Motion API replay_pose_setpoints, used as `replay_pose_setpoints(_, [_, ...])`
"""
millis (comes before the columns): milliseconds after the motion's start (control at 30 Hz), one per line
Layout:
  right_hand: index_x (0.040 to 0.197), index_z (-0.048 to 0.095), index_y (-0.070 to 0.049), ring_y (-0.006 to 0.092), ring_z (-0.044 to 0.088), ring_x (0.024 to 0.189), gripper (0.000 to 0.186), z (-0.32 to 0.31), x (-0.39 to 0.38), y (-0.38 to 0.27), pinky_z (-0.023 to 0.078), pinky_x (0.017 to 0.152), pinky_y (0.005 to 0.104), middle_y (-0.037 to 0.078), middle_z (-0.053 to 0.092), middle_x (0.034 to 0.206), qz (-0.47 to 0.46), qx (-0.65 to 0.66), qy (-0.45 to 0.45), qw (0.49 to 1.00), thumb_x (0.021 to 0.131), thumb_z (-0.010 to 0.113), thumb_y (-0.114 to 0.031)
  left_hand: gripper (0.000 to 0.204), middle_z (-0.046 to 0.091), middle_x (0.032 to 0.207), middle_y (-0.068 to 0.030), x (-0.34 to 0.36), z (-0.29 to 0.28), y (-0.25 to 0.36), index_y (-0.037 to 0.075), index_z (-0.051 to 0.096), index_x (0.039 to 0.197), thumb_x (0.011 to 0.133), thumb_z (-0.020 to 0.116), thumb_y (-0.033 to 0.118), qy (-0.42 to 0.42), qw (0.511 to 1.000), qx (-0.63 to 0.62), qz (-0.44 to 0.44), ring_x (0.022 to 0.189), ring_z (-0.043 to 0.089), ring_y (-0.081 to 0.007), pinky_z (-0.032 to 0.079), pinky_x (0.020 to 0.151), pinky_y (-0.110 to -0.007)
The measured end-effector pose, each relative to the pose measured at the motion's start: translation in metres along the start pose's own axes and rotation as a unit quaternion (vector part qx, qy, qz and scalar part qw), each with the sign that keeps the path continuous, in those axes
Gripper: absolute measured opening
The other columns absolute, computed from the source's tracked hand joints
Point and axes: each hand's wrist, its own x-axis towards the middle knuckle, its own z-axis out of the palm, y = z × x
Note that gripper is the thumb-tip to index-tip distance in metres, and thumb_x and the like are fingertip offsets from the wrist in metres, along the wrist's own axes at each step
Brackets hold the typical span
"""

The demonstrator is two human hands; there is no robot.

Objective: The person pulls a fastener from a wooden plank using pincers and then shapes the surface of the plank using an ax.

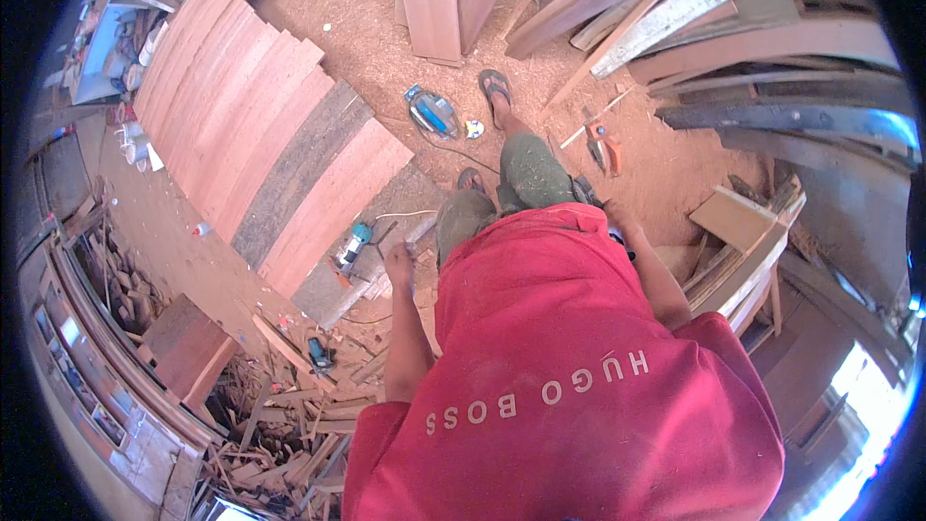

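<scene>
My left hand [399,259] hangs at my left side with its fingers loosely curled. I see nothing in it. Just left of it, a teal-and-white power tool [353,245] lies near the end of the planks. My right hand [622,219] is by my right hip, against my shorts; its fingers are too hidden to read. A blue power tool [433,114] with a cord lies on the sawdust-covered floor ahead of my feet. To the right of my leg lies an orange-and-grey tool [605,149].
Reddish planks [231,87] lie side by side at the left, with a dark grey plank [307,169] among them. Boards [598,0] are stacked at the far right. Scrap wood [289,453] and another teal tool [319,353] lie at the lower left. A wooden frame [748,251] stands at my right.
</scene>
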Motion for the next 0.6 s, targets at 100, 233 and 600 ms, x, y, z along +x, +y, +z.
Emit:
replay_pose_setpoints(100, [0.110,0.064,0.004,0.0427,0.066,0.104,0.047,-0.016,0.054,0.024,0.054,0.084,0.0481,0.030,0.067,0.108,-0.042,-0.043,-0.037,0.998,0.086,0.062,-0.035,0.036,0.066,0.073,-0.0068,0.012,0.036,0.005,0.000,0.067,0.094,0.099,0.058,0.034,0.006,0.999,-0.034,-0.041,0.063,0.058,-0.0138,0.049,0.060,-0.032])
replay_pose_setpoints(233, [0.104,0.065,0.003,0.0458,0.066,0.099,0.043,-0.063,0.111,0.040,0.054,0.083,0.0501,0.029,0.067,0.103,-0.021,-0.066,-0.073,0.995,0.086,0.062,-0.036,0.028,0.070,0.081,-0.0068,-0.002,0.097,0.083,0.003,0.067,0.096,0.099,0.059,0.029,0.044,0.992,-0.053,-0.105,0.074,0.064,-0.0140,0.049,0.065,-0.030])
replay_pose_setpoints(600, [0.084,0.054,-0.006,0.0118,0.052,0.049,0.022,-0.179,0.260,-0.022,0.046,0.047,0.0317,0.001,0.053,0.061,0.146,0.294,-0.043,0.944,0.087,0.068,-0.022,0.028,0.070,0.099,-0.0209,0.205,0.337,0.149,0.000,0.066,0.113,0.096,0.059,0.022,-0.072,0.995,0.066,-0.018,0.090,0.069,-0.0311,0.053,0.082,-0.036])
